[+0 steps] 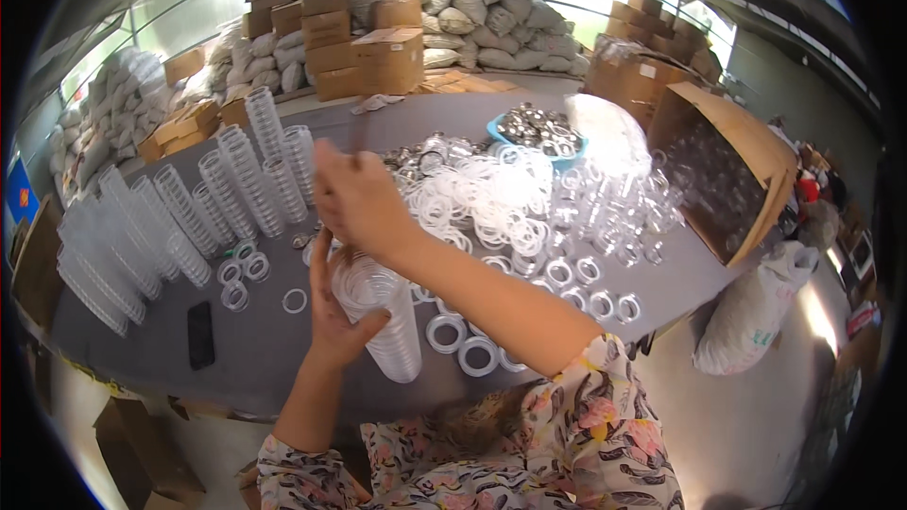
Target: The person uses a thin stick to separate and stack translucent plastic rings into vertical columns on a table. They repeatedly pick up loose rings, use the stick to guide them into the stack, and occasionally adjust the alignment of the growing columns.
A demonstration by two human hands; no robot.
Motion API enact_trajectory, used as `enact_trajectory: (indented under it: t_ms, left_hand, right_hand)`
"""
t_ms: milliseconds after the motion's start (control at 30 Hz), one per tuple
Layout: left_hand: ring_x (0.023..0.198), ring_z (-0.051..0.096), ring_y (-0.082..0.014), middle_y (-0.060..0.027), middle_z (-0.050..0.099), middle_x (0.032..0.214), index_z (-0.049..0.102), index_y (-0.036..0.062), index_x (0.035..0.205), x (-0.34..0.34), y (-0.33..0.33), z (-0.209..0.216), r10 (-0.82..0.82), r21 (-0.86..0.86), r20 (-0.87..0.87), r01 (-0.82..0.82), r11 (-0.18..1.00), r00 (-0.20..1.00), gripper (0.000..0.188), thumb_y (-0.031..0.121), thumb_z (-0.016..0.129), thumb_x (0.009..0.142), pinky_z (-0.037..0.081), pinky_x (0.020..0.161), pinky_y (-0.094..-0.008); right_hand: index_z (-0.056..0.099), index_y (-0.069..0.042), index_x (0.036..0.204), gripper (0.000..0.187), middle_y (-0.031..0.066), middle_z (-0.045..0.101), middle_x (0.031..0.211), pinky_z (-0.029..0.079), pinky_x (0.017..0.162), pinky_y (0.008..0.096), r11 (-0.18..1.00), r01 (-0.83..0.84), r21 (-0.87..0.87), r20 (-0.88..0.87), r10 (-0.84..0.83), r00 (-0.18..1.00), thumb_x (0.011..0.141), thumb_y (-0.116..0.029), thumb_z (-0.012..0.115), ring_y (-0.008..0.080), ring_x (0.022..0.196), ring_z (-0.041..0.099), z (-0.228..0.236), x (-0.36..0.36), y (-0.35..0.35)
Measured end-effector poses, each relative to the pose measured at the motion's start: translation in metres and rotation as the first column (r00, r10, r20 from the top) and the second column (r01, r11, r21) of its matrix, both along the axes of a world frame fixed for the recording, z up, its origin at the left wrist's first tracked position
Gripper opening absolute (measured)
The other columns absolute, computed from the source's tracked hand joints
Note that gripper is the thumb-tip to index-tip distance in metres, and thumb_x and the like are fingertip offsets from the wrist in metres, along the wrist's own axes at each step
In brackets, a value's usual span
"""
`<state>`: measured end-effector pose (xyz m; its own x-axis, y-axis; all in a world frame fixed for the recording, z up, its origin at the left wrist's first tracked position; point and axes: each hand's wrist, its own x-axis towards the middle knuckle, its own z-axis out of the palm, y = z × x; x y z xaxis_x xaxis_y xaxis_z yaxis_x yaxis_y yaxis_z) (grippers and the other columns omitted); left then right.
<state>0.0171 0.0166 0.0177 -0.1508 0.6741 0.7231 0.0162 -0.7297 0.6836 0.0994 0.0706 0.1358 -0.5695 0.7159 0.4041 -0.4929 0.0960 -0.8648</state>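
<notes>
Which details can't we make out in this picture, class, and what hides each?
In the head view:
- Slender brown thing in the right hand: blurred, partly covered by fingers.
- Clear stack's left side: behind the left hand.
- Blue basin's floor: under metal parts.
- Patterned shirt's hem: cut off by the lower edge.

In clear, colourless plastic: near stack (395,354) and tall stacks (104,264); in milky white: flat rings (482,194); in plain grey: tabletop (260,349); in black: phone (200,334); in light blue: bowl (569,160), with silvery and dark metal pieces (539,127). In off-white with pink and yellow flowers and dark, feather-like motifs: shirt (605,416). In plain brown: cardboard boxes (389,61); in whitish tones: piled sacks (468,14); in white with green marks: floor sack (756,302).
</notes>
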Motion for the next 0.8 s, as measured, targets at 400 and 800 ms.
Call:
enact_trajectory:
  t_ms: [400, 800]
  left_hand:
    - [0.1, 0.05, -0.0233, -0.0164, 0.046, 0.113, 0.016, 0.0025, 0.131, 0.012, 0.002, 0.007, 0.031, 0.045, -0.001, -0.031, 0.998, 1.0, 0.099, 0.036, 0.075, 0.059, 0.04, 0.087, -0.0341]
    - [0.099, 0.047, -0.0197, -0.0134, 0.044, 0.11, 0.033, -0.0015, 0.116, 0.013, -0.04, -0.181, 0.102, -0.543, -0.02, -0.096, 0.834, 0.995, 0.07, 0.012, 0.073, 0.06, 0.039, 0.083, -0.0335]
  right_hand:
    - [0.055, -0.011, 0.088, 0.02, 0.0053, 0.049, 0.088, 0.045, 0.051, 0.0335, 0.434, 0.18, 0.883, 0.153, -0.626, 0.765, 0.072, -0.022, 0.061, 0.0251, 0.057, 0.055, -0.07, 0.071, -0.041]
    - [0.053, -0.012, 0.093, 0.022, 0.0078, 0.052, 0.094, 0.046, 0.052, 0.0319, 0.431, 0.214, 0.876, 0.159, -0.678, 0.717, 0.073, -0.017, 0.06, 0.0245, 0.061, 0.058, -0.081, 0.045, -0.035]
